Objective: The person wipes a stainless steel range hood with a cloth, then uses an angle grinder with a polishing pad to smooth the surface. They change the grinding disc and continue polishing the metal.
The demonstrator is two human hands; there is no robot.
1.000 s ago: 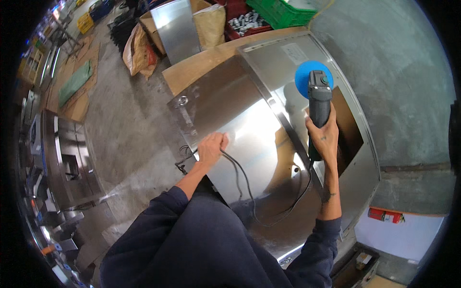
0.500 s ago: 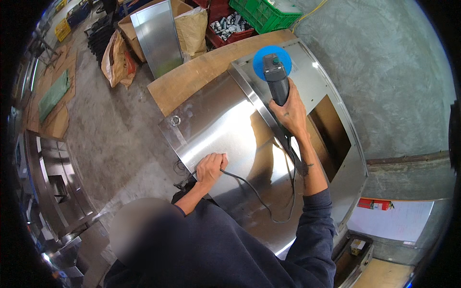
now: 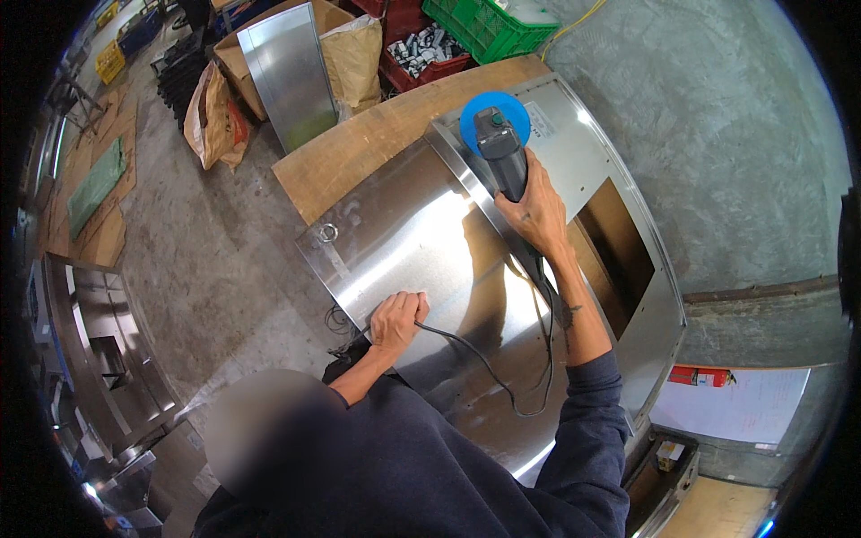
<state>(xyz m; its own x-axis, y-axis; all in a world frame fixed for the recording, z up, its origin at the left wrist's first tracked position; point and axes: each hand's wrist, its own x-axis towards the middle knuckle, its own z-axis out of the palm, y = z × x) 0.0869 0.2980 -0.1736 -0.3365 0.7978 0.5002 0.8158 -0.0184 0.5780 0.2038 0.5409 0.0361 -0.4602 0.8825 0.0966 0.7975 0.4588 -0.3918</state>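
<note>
A large curved stainless steel sheet-metal piece lies on a wooden table. My right hand grips the dark handle of a power polisher whose blue round disc rests on the steel near its far raised edge. My left hand presses on the near left edge of the steel, fingers curled over the black power cord. The cord loops across the steel toward my right forearm.
A rectangular cut-out opens in the steel at the right. A steel sheet leans on a cardboard box with brown sacks behind the table. Green and red crates stand at the back. Steel cabinets stand at left; concrete wall at right.
My right hand has moved the polisher along the far raised edge of the steel. My left hand stays on the near edge with the cord.
</note>
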